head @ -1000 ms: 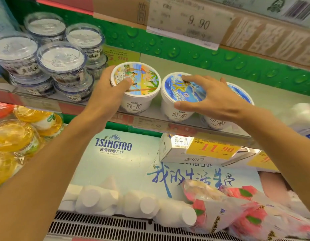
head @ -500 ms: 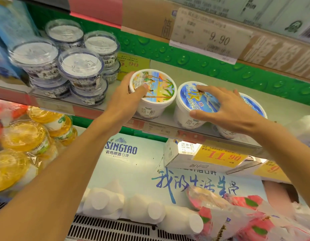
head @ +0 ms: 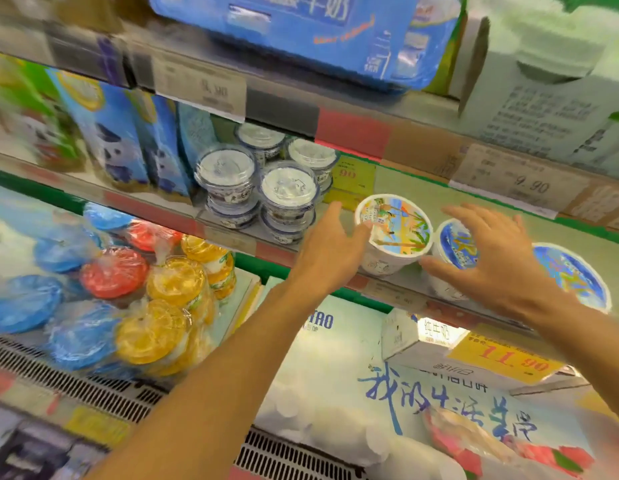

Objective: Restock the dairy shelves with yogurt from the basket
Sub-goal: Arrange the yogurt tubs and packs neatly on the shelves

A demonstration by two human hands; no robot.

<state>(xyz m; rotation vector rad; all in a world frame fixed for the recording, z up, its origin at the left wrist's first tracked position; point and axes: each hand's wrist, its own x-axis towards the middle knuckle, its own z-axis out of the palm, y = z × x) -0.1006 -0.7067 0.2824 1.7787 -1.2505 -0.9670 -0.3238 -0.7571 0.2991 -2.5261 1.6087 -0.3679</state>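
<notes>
Three white yogurt tubs stand in a row at the front of the middle shelf [head: 398, 294]: a beach-print lid tub [head: 396, 225], a blue-lid tub [head: 453, 245] and another blue-lid tub [head: 575, 275] at the right. My left hand [head: 330, 245] is beside the beach-print tub with its fingers straight, and only the thumb touches the tub's left rim. My right hand [head: 491, 263] hovers with spread fingers over the middle blue-lid tub and hides part of it. Neither hand holds anything. No basket is in view.
Stacked clear-lidded cups [head: 256, 188] stand just left of the tubs, with blue cartons [head: 128, 140] beyond them. Bagged orange [head: 176, 306], red and blue jelly cups fill the lower left. Below are white bottles [head: 322, 427], a milk box [head: 405, 334] and a yellow 11.90 tag [head: 502, 355].
My left hand has let go of the beach-print tub and straightened. The right hand has lifted off the blue-lid tub with fingers spread. The view has swung up and left.
</notes>
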